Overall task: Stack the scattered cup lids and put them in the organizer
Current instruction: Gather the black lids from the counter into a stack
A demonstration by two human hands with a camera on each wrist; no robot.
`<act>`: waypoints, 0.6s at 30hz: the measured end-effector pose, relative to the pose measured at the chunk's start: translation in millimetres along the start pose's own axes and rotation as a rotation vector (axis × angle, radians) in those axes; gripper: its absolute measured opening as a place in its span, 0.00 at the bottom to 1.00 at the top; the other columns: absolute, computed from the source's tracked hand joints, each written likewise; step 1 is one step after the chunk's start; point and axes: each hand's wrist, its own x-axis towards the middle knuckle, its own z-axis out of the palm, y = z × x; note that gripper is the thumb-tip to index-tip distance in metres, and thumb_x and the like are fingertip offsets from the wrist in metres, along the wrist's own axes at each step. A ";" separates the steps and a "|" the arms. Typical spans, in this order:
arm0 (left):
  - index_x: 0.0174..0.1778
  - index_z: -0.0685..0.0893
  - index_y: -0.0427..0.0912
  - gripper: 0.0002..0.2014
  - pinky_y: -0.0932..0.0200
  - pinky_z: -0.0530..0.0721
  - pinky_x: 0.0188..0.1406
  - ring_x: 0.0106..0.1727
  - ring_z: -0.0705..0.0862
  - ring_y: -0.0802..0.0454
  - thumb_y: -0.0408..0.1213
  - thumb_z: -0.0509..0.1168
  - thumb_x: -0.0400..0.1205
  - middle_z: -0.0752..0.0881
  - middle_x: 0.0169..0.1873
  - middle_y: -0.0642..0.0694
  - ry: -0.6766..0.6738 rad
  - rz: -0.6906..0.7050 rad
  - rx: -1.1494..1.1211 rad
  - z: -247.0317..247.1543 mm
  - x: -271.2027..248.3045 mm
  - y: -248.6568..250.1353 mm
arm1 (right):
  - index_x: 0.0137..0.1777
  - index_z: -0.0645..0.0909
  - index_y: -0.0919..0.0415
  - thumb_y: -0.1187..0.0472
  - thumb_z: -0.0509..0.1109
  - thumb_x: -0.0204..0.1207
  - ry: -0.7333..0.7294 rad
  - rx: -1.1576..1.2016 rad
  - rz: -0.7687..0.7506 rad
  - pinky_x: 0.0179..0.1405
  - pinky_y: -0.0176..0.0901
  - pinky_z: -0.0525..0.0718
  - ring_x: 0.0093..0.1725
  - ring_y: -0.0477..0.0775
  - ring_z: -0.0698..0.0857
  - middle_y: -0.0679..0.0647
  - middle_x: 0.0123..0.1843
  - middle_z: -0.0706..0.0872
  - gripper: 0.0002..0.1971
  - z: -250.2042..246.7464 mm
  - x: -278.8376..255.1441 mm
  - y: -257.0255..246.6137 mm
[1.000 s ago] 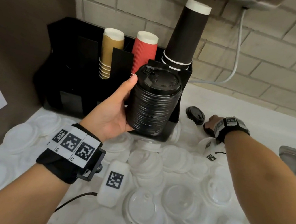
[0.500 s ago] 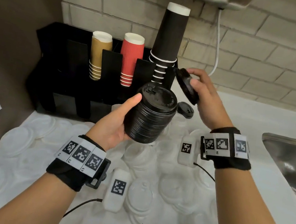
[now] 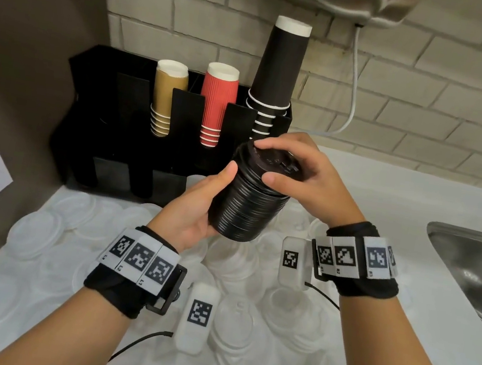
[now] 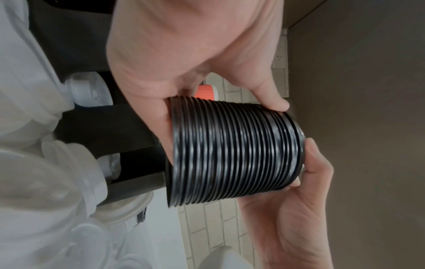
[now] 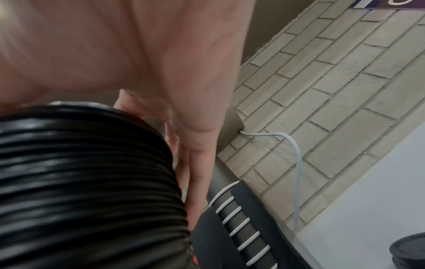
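Left hand (image 3: 195, 206) is wrapped around the stack of black lids (image 3: 249, 202), held tilted in the air just in front of the organizer (image 3: 109, 131), over the white lids (image 3: 38, 230) littering the counter. Right hand (image 3: 303, 176) pinches the top lid (image 3: 271, 160) onto it. Only the right wrist view catches a loose black lid (image 5: 409, 249) at 4 o'clock.

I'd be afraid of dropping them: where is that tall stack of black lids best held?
Probably round its ribbed side, from the left, as the left hand does with the black lid stack: the column is tall and tilted, so a wrap round the side steadies it. The right hand pinches the top lid at its rim.
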 end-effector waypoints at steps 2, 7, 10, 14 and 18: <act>0.51 0.92 0.60 0.26 0.52 0.89 0.46 0.58 0.89 0.50 0.68 0.73 0.61 0.91 0.56 0.49 -0.001 -0.012 -0.018 -1.2 1.0 -1.2 | 0.64 0.82 0.55 0.60 0.76 0.70 -0.014 0.007 -0.004 0.72 0.55 0.76 0.64 0.58 0.79 0.65 0.60 0.76 0.21 -0.1 -0.2 -0.5; 0.51 0.91 0.61 0.25 0.52 0.89 0.47 0.58 0.89 0.50 0.69 0.71 0.62 0.91 0.56 0.49 -0.003 -0.023 -0.008 -1.2 1.7 -1.0 | 0.64 0.82 0.53 0.59 0.76 0.69 -0.047 -0.013 0.008 0.72 0.55 0.76 0.64 0.56 0.79 0.64 0.61 0.77 0.21 -0.6 0.5 -0.1; 0.51 0.91 0.62 0.25 0.51 0.89 0.48 0.58 0.89 0.50 0.69 0.69 0.63 0.91 0.56 0.49 0.008 -0.020 0.026 -0.8 1.9 -0.5 | 0.63 0.83 0.52 0.58 0.77 0.68 -0.061 -0.026 0.016 0.71 0.58 0.75 0.65 0.57 0.78 0.64 0.60 0.77 0.22 -1.4 1.7 1.1; 0.52 0.91 0.63 0.25 0.49 0.89 0.51 0.59 0.89 0.50 0.70 0.70 0.63 0.90 0.57 0.50 -0.003 -0.019 0.020 -2.8 1.5 -0.7 | 0.63 0.83 0.53 0.59 0.78 0.68 -0.076 -0.043 0.024 0.71 0.60 0.75 0.67 0.58 0.77 0.62 0.60 0.78 0.22 -3.3 2.8 1.4; 0.50 0.91 0.61 0.28 0.47 0.89 0.49 0.58 0.89 0.48 0.70 0.77 0.57 0.91 0.55 0.49 0.004 -0.022 -0.041 -2.7 1.6 -1.2 | 0.63 0.81 0.45 0.55 0.77 0.68 -0.134 -0.088 0.024 0.68 0.40 0.75 0.66 0.49 0.76 0.51 0.58 0.77 0.22 -2.5 6.2 -1.8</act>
